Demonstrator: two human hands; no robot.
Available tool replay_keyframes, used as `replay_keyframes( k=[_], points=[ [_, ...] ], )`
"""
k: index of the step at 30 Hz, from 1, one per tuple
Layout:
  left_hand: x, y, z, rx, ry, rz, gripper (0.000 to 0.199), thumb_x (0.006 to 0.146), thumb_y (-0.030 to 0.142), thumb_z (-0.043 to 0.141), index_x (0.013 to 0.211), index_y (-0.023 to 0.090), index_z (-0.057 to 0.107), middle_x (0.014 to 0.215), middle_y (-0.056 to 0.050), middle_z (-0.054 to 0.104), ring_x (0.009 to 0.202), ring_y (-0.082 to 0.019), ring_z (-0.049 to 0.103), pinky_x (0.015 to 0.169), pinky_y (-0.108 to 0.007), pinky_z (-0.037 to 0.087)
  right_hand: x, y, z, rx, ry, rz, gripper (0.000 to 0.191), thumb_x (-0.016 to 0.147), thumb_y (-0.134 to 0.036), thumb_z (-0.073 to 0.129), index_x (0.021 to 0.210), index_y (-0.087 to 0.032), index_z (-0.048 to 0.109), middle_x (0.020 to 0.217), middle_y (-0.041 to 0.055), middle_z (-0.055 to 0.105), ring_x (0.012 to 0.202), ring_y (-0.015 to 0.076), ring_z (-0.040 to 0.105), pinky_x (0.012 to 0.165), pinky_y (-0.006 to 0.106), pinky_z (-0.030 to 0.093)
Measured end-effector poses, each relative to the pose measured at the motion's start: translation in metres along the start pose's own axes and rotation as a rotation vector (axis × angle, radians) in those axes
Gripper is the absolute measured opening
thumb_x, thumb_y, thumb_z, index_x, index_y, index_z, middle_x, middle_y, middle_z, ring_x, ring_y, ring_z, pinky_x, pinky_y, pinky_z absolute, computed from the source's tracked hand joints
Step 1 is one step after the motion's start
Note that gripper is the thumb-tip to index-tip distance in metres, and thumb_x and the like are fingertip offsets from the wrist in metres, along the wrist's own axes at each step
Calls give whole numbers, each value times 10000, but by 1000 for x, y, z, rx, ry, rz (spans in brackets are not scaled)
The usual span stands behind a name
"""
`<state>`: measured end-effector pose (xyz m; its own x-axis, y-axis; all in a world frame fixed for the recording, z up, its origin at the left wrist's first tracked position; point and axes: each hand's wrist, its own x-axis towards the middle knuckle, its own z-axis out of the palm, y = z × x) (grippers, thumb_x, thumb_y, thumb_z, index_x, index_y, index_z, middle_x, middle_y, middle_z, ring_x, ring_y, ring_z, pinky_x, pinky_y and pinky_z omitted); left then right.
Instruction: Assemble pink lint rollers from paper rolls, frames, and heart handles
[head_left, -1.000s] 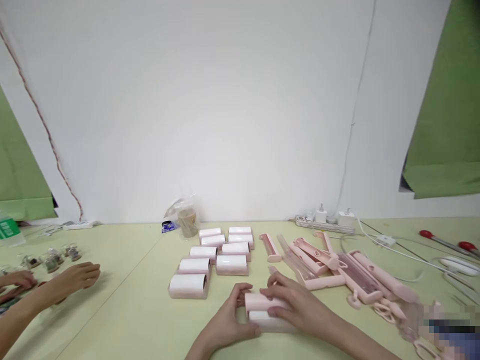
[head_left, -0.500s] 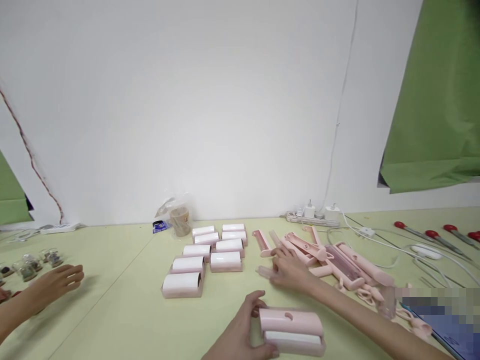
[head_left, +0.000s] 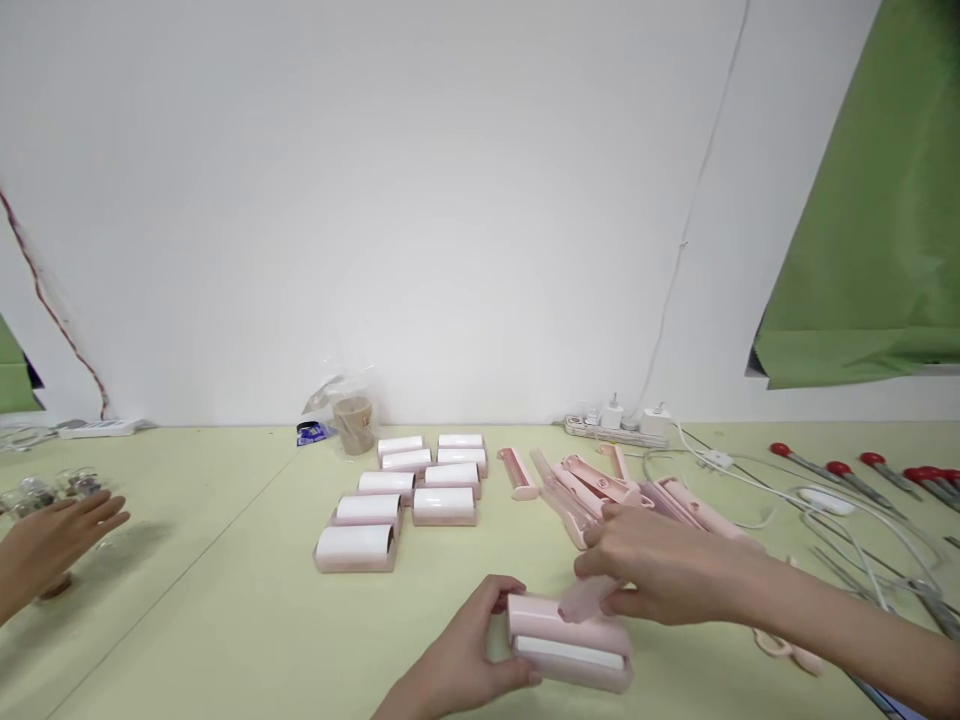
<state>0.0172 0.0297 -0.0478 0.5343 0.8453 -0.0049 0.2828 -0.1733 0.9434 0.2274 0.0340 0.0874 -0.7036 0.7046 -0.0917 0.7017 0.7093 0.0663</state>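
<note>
My left hand (head_left: 472,650) is wrapped round the left end of a pink plastic case (head_left: 566,640) with a white roll showing along its front. My right hand (head_left: 649,565) is above the case's right part, pinching a translucent pale pink piece (head_left: 589,598) whose lower end touches or nearly touches the case's top. What this piece is exactly I cannot tell. Beyond my hands, several white rolls in pale pink trays (head_left: 356,548) lie in two columns. A pile of loose pink plastic parts (head_left: 581,490) lies behind my right hand, partly hidden by it.
Another person's hand (head_left: 67,530) is at the left edge, by small clear containers (head_left: 82,482). A bagged tape roll (head_left: 352,420) stands by the wall. A power strip (head_left: 611,430), white cables and several red-handled tools (head_left: 840,468) lie at the right.
My right hand has come back from the pile of pink parts to above the case, bringing the translucent piece. My left hand keeps its grip on the case. The other person's hand moved left.
</note>
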Motion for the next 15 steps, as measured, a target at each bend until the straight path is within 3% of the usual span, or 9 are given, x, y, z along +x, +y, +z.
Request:
replay_keyframes(
  k=[2,5,8,11,15],
  points=[
    [-1,1,1,6,22,-15,561,586,233,647,1093,234,406,1044,-6,497,984,-199,461,864,-295,352,10,-13,-10,-101,-89,12,176,579,-62,503,474,-201,529,472,0,537,456,153,501,416,247,243],
    [-3,4,4,9,54,-22,524,588,236,642,1062,229,419,1028,-11,491,955,-193,469,848,-289,359,26,-29,-25,-186,-206,35,334,520,-32,521,343,-198,291,358,-34,413,364,115,419,364,229,210],
    [-5,7,7,-5,57,-20,484,593,237,631,1024,217,412,998,-12,481,912,-180,477,815,-276,372,37,-34,-30,-159,-206,10,489,514,-57,567,332,-201,135,308,-67,275,329,93,357,355,226,206],
    [-5,8,9,-2,64,-20,477,572,244,642,984,212,403,966,-2,466,884,-169,472,788,-267,377,43,-30,-26,-74,-195,25,566,520,-130,634,310,-205,113,299,-85,185,304,84,312,343,226,210],
    [-5,8,9,27,79,-64,459,546,257,650,920,214,386,910,15,456,824,-152,462,732,-253,374,45,-27,-19,39,-234,119,557,508,-176,665,269,-205,164,285,-85,189,277,74,281,310,217,220]
  ],
)
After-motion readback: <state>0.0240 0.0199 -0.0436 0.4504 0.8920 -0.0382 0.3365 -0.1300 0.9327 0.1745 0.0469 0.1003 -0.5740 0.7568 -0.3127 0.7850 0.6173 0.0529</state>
